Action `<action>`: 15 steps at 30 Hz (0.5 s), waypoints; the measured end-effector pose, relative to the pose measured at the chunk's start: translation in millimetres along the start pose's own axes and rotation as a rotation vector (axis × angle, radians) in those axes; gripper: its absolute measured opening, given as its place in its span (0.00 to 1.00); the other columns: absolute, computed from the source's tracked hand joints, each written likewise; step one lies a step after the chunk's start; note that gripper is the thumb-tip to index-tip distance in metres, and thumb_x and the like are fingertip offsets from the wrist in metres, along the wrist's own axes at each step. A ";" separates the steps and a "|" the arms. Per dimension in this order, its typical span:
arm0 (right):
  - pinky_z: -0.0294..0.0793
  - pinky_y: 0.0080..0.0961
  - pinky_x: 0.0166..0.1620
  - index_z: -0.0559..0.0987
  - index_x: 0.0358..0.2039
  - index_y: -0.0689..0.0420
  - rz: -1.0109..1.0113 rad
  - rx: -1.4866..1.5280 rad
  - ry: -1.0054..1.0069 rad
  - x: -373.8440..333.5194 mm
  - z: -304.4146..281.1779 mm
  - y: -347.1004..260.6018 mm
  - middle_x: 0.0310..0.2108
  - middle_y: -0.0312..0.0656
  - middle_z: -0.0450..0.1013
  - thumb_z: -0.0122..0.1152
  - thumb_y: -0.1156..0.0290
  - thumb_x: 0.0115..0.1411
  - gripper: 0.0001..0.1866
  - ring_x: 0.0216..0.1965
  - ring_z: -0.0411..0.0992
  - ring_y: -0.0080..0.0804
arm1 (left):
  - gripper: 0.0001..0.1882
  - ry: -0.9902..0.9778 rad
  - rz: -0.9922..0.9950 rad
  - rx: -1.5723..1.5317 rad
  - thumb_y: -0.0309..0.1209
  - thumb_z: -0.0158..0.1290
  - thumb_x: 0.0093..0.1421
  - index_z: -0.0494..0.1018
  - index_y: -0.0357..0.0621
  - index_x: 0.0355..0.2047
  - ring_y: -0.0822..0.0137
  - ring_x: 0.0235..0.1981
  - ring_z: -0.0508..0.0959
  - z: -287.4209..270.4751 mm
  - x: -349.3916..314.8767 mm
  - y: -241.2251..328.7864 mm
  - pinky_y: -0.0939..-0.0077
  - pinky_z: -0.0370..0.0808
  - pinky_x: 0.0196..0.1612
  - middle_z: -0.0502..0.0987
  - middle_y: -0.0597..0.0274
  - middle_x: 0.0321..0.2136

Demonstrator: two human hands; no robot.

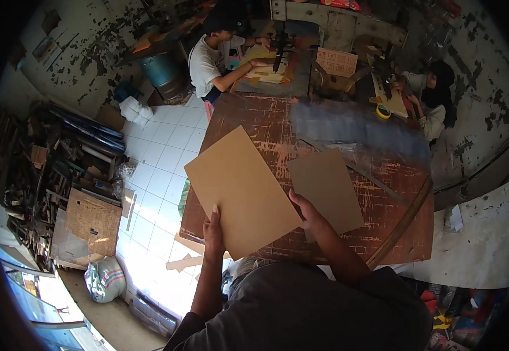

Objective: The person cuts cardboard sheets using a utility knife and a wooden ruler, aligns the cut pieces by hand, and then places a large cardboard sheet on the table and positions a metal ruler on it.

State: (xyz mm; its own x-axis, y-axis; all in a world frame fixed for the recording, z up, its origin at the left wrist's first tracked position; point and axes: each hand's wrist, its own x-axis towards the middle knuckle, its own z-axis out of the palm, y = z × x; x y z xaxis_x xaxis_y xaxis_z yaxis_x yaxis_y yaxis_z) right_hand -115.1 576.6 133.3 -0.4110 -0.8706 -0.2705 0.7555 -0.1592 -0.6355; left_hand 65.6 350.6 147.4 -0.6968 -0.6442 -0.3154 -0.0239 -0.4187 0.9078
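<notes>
A tan rectangular sheet of cardboard [242, 190] is held up tilted over the near left part of the worktable. My left hand [213, 231] grips its lower left edge, thumb on the face and the other fingers hidden behind. At the right edge, my right hand [303, 209] pinches the sheet near its lower right corner, fingers mostly underneath. A second, greyer cardboard sheet [327, 187] lies on the table, just beyond my right hand and partly behind my right forearm.
The brown scratched worktable [248, 114] carries a metal ruler [377, 184], a wooden strip [403, 219] and clear plastic sheeting [359, 131]. Yellow tape [382, 111] sits at the far right. Two people work at machines beyond. Scrap wood [32, 169] and a sack [104, 279] stand left.
</notes>
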 end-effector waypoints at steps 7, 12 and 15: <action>0.67 0.36 0.60 0.65 0.62 0.55 -0.203 0.372 -0.321 1.2 35.0 35.9 0.58 0.32 0.68 0.65 0.44 0.59 0.39 0.61 0.65 0.31 | 0.21 0.038 0.181 -0.235 0.40 0.44 0.73 0.66 0.38 0.58 0.65 0.43 0.81 25.3 -4.8 22.5 0.70 0.81 0.43 0.78 0.55 0.45; 0.75 0.36 0.52 0.67 0.56 0.55 -0.190 0.258 0.058 17.4 69.0 51.7 0.49 0.37 0.69 0.70 0.67 0.58 0.29 0.52 0.71 0.30 | 0.21 0.095 0.218 -0.265 0.40 0.44 0.73 0.65 0.37 0.58 0.64 0.45 0.80 50.6 -12.7 22.1 0.70 0.81 0.44 0.76 0.53 0.47; 0.77 0.35 0.49 0.68 0.55 0.56 -0.176 0.206 0.051 11.2 68.4 41.5 0.47 0.39 0.70 0.66 0.73 0.58 0.26 0.49 0.73 0.31 | 0.21 0.096 0.238 -0.261 0.40 0.44 0.73 0.65 0.37 0.57 0.64 0.45 0.80 52.7 -13.1 21.8 0.69 0.81 0.44 0.76 0.52 0.47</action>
State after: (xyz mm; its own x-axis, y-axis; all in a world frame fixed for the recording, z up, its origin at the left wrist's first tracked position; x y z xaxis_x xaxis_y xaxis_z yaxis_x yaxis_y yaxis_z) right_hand -53.5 528.4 153.3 -0.5661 -0.7976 -0.2084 0.7561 -0.4017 -0.5166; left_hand 36.4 383.6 185.9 -0.5901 -0.7951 -0.1400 0.3232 -0.3915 0.8615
